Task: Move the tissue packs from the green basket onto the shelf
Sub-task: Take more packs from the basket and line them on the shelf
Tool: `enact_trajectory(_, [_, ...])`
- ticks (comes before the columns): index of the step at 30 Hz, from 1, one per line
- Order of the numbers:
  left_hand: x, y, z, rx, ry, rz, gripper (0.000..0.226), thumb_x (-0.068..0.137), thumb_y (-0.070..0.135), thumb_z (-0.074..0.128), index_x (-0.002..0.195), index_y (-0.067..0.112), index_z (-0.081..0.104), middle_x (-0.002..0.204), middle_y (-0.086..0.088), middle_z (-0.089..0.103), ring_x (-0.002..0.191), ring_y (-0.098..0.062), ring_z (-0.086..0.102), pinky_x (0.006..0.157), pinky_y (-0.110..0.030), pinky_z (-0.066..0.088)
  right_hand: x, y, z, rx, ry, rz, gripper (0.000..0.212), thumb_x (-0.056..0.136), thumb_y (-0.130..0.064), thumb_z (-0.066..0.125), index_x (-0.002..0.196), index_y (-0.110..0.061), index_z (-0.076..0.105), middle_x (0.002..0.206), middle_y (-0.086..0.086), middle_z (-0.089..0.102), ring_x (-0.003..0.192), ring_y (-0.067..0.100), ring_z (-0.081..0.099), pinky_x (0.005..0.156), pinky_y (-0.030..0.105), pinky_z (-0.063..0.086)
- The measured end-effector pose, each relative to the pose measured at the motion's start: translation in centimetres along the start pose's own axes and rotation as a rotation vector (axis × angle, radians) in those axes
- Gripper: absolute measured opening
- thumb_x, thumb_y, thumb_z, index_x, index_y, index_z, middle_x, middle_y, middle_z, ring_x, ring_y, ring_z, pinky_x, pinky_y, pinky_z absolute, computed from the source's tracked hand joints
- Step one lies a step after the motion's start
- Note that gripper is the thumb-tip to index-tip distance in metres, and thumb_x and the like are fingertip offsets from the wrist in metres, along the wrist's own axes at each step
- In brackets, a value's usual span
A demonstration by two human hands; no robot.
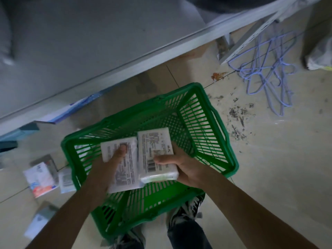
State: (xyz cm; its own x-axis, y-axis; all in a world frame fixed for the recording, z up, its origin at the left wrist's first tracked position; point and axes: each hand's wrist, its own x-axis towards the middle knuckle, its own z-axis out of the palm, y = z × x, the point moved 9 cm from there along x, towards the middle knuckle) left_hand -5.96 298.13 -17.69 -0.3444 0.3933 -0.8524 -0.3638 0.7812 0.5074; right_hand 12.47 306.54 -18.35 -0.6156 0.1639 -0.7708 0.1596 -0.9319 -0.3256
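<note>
The big grey shelf (86, 51) fills the top of the view, up past the floor (269, 159), and the part we can see is bare. It is where the packs must go, so it is good that it is close.

The green basket (224, 137) sits on the floor right by the person's shoes (190, 211), just under the hands. It looks almost empty inside, but the packs and hands hide part of its bottom.

Some purple hangers (265, 76) lie in a heap on the floor, off to the right. A few small packets (41, 178) lie on the floor to the left of the basket.

The left hand (111, 164) holds one tissue pack (125, 166), with the thumb on top and the fingers hidden under it. The right hand (179, 168) holds a second tissue pack (154, 151) the same way, thumb pressed on its top. The two packs touch side by side, above the basket. I think each hand has one so both can go up in one trip
</note>
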Motion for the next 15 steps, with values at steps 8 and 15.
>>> enact_trajectory(8, [-8.8, 8.2, -1.4, 0.077, 0.029, 0.050, 0.062, 0.054, 0.071, 0.077, 0.086, 0.017, 0.076, 0.080, -0.011, 0.083, 0.069, -0.030, 0.081, 0.075, -0.044, 0.063, -9.0, -5.5, 6.4, -0.054, 0.036, -0.092, 0.080, 0.080, 0.007, 0.076, 0.148, -0.014, 0.040, 0.143, 0.024, 0.060, 0.127, 0.042, 0.063, 0.105, 0.061, 0.052])
enact_trajectory(15, [-20.4, 17.3, -2.8, 0.116, 0.068, 0.109, 0.068, 0.054, 0.075, 0.084, 0.083, 0.014, 0.078, 0.069, -0.001, 0.082, 0.058, -0.019, 0.079, 0.066, -0.034, 0.059, -20.2, -11.8, 13.6, -0.117, 0.141, -0.171, 0.080, 0.072, 0.002, 0.080, 0.144, -0.009, 0.046, 0.134, 0.020, 0.068, 0.120, 0.039, 0.068, 0.102, 0.059, 0.055])
